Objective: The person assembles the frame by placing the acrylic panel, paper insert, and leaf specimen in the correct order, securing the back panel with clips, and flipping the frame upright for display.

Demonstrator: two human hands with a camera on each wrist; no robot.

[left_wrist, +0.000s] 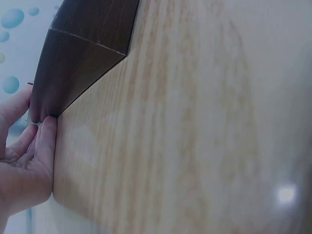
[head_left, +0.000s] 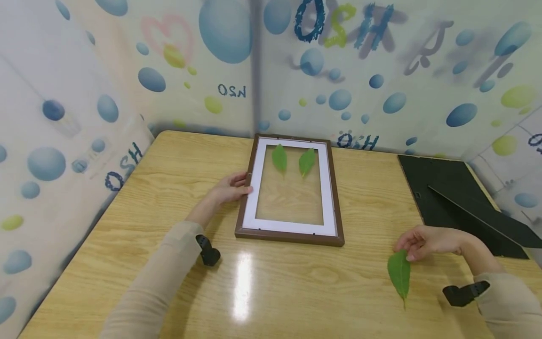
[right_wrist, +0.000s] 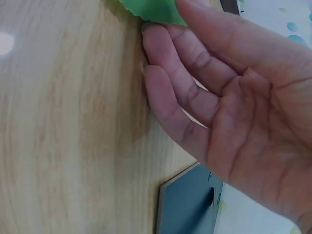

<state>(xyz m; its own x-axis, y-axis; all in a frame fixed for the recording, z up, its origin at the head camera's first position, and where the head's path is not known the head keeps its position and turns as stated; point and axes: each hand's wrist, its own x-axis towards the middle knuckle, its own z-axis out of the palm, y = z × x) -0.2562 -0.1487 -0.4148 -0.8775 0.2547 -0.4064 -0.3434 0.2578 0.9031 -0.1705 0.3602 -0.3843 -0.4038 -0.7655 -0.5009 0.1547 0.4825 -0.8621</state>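
A brown picture frame (head_left: 288,237) with a white mat (head_left: 292,226) inside lies on the table, slightly turned. Two green leaves (head_left: 279,158) rest side by side in the upper part of its window. My left hand (head_left: 230,188) holds the frame's left side, thumb over the rim and fingers against the outer edge; the left wrist view shows these fingers (left_wrist: 46,141) at the dark side. Off to the right, my right hand (head_left: 429,245) pinches a third green leaf (head_left: 399,273) by one end, its stem pointing towards me. Only part of this leaf (right_wrist: 156,9) shows in the right wrist view.
A black backing board (head_left: 440,183) with its stand flap (head_left: 487,216) raised lies at the far right, behind my right hand. The wooden table (head_left: 296,292) meets a bubble-patterned wall (head_left: 351,94) at the back and left. Light glares off the near tabletop.
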